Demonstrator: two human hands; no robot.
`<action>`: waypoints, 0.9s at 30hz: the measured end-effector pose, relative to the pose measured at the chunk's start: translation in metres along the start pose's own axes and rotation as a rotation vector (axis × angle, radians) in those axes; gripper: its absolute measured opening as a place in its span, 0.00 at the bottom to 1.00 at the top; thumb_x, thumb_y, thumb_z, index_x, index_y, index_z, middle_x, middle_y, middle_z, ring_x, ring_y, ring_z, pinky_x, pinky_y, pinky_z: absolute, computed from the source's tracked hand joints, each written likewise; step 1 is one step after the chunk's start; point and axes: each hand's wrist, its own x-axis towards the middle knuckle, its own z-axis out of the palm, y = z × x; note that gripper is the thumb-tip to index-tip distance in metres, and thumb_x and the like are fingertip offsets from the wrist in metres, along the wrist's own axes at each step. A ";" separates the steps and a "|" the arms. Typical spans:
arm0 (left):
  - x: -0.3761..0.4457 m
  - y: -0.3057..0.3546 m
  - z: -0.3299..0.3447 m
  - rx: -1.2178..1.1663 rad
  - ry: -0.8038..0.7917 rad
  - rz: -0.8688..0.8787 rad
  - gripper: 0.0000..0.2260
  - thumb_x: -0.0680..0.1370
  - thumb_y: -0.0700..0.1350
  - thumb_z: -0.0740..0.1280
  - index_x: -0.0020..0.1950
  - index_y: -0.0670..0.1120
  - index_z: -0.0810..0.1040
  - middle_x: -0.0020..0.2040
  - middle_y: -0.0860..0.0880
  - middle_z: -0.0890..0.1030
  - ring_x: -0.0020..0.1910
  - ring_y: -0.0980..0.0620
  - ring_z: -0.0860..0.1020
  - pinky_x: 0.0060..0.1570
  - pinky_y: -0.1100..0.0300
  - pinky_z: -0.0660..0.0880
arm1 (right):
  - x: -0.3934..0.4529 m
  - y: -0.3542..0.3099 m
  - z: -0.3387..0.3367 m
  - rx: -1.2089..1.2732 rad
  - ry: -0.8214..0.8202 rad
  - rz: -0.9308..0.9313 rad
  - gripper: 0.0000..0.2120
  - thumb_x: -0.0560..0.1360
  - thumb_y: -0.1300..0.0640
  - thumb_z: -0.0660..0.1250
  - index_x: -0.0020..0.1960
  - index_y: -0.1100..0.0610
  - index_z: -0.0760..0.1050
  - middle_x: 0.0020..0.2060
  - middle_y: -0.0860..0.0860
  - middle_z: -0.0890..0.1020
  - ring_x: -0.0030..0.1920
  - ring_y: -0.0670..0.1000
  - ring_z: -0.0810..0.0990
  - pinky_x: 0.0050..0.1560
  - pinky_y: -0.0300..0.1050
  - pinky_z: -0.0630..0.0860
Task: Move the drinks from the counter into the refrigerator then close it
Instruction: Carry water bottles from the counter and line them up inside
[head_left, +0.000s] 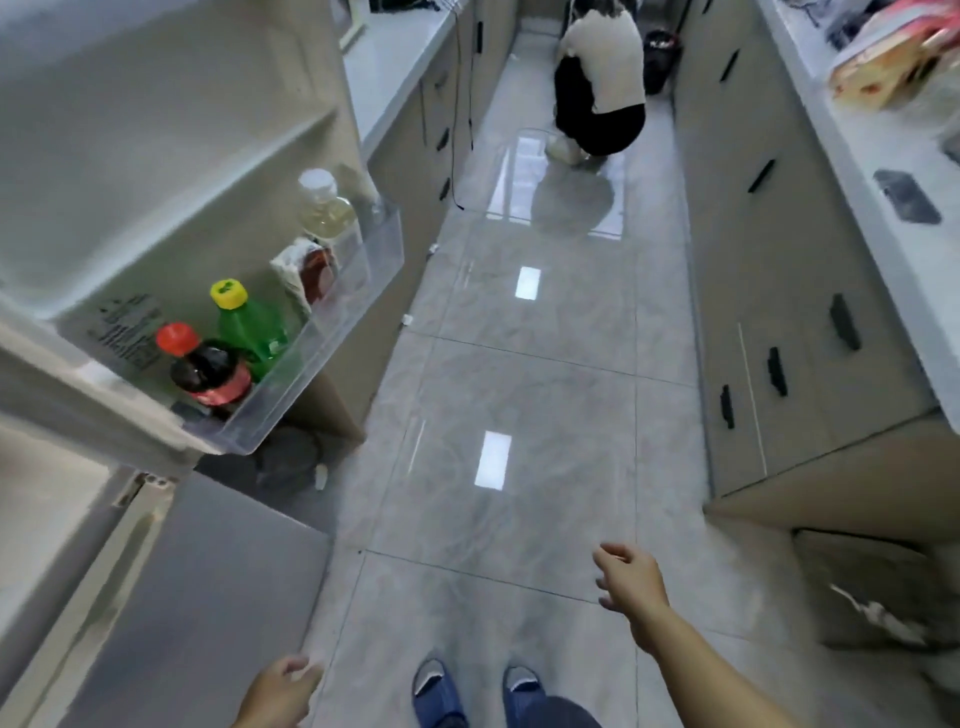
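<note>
Head view: bottles (244, 332) upright in door shelf (332, 332) — hands empty.

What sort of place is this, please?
Most likely a narrow kitchen: an open refrigerator door holding bottles, countertops over cabinets on both sides, and a tiled floor.

The open white refrigerator door (156, 156) carries a clear plastic door shelf (332, 332). In that shelf stand a dark cola bottle with a red cap (208, 369), beside it a green bottle with a yellow cap (249, 325), then a pale bottle with a white cap (327, 208). Below the shelf, the left hand (280, 691) and right hand (631, 584) hang loose-fingered and hold nothing, over the glossy grey tiled floor (519, 389).
</note>
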 end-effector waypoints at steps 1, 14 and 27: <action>0.004 0.001 0.001 0.000 -0.007 -0.003 0.14 0.74 0.42 0.74 0.55 0.35 0.79 0.45 0.37 0.83 0.38 0.41 0.82 0.50 0.47 0.79 | -0.001 0.011 -0.006 -0.010 0.017 0.032 0.05 0.79 0.59 0.66 0.55 0.57 0.75 0.40 0.53 0.78 0.48 0.60 0.81 0.48 0.56 0.81; 0.030 0.159 0.066 0.060 -0.213 0.038 0.08 0.80 0.43 0.66 0.58 0.42 0.77 0.43 0.44 0.78 0.34 0.48 0.71 0.37 0.59 0.71 | -0.004 0.109 -0.067 0.048 0.202 0.428 0.02 0.77 0.60 0.69 0.46 0.58 0.78 0.38 0.59 0.81 0.37 0.57 0.77 0.43 0.50 0.77; 0.056 0.343 0.149 -0.001 -0.105 0.078 0.13 0.81 0.44 0.66 0.64 0.42 0.76 0.52 0.42 0.81 0.42 0.45 0.77 0.45 0.51 0.77 | 0.195 -0.074 -0.124 -0.038 0.034 0.293 0.05 0.78 0.58 0.65 0.53 0.57 0.77 0.40 0.55 0.78 0.40 0.55 0.76 0.42 0.47 0.76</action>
